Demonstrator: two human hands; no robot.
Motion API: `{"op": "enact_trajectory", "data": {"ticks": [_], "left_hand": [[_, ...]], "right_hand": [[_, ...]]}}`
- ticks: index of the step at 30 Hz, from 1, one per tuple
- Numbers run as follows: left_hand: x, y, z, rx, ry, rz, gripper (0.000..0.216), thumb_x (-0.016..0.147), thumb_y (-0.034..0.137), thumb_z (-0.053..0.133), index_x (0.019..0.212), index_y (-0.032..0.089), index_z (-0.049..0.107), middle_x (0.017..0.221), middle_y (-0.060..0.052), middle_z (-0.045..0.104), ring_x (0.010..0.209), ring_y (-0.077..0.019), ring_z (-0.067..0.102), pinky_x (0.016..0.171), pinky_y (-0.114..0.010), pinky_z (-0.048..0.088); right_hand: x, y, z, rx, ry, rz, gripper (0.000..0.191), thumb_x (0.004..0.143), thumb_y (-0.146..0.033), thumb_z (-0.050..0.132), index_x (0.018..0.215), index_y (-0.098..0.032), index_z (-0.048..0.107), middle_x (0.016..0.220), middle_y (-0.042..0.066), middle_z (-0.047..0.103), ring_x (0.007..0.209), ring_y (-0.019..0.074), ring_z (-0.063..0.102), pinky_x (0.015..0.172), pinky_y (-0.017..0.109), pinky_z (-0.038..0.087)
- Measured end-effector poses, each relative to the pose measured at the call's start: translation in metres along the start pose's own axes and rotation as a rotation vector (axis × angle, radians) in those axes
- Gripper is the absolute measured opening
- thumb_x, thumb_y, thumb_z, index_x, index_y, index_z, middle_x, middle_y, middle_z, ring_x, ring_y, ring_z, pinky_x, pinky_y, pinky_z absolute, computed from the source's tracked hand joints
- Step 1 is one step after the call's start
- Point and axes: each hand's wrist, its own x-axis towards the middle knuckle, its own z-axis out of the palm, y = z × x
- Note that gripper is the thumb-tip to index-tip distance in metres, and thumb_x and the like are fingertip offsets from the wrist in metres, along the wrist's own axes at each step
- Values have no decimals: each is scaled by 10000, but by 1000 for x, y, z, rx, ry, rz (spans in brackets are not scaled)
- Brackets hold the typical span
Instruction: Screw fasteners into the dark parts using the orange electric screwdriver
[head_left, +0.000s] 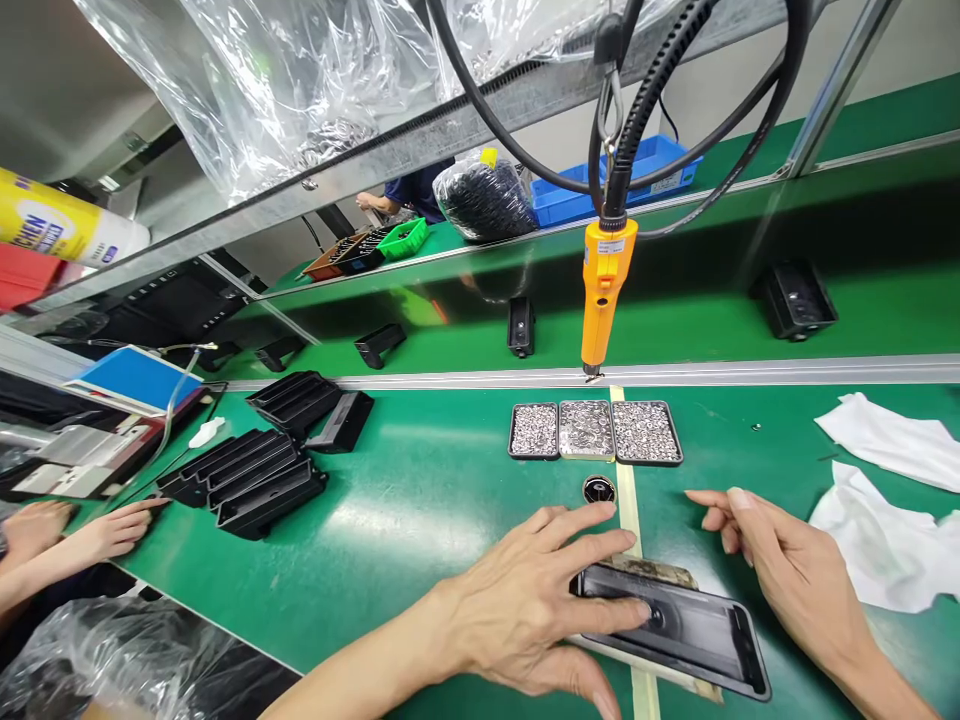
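Observation:
A long black plastic housing (690,630) lies hollow side up on a worn block (652,572). My left hand (544,600) reaches over its left end with fingers spread; one fingertip rests inside by a small round feature on the floor of the housing. To the right, my right hand (795,570) hovers over the bench, thumb against the side of the pointing index finger and the others curled in. Whether anything small is inside that hand is hidden. Just beyond my left fingertips sits a small round dark part with a shiny rim (599,489).
Three small trays of metal parts (586,428) stand behind the block. An orange electric screwdriver (606,290) hangs above them. Black housings (262,480) are grouped at left, near a co-worker's hands (112,530). White cloths (885,530) lie at right.

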Motion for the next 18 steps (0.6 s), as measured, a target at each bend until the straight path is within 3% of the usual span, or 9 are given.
{"op": "enact_trajectory", "data": {"ticks": [8,11,13,15,18], "left_hand": [[7,2,3,-126,25,-7,632,889,712,712,1388,330,648,1599,-114,512,1528,-402,378,1108,-574,494],[2,-4,2,-305,212,-39,492,1025,649,543,1348,305,685,1480,-101,619,1483,-329,443,1137,-535,469],[-2,-14,0,-377,398,-193,417,1095,544,469,1212,266,756,1310,-95,707,1390,-287,524,1122,-501,473],[-6,-30,-2,-343,534,-426,329,1101,423,514,1082,241,787,1151,-80,750,1258,-259,593,1076,-464,489],[-11,-58,-4,-223,608,-641,206,1055,302,604,1022,208,784,1030,-73,768,1082,-244,633,1008,-438,501]], "right_hand": [[0,-5,-1,-6,1,-10,599,982,-744,493,950,-227,794,847,42,667,750,198,611,726,335,477],[-1,-3,-2,-8,6,-10,595,984,-738,494,879,-224,776,870,46,683,770,199,629,799,337,502],[-1,-2,-2,-14,8,-21,596,983,-735,495,819,-225,756,880,48,694,768,194,640,809,331,512],[0,-1,-2,-28,13,-42,597,983,-733,494,792,-228,750,874,49,701,745,189,648,746,316,520],[3,2,-3,-58,42,-93,593,961,-743,511,821,-235,784,842,55,710,677,192,659,576,297,504]]}}
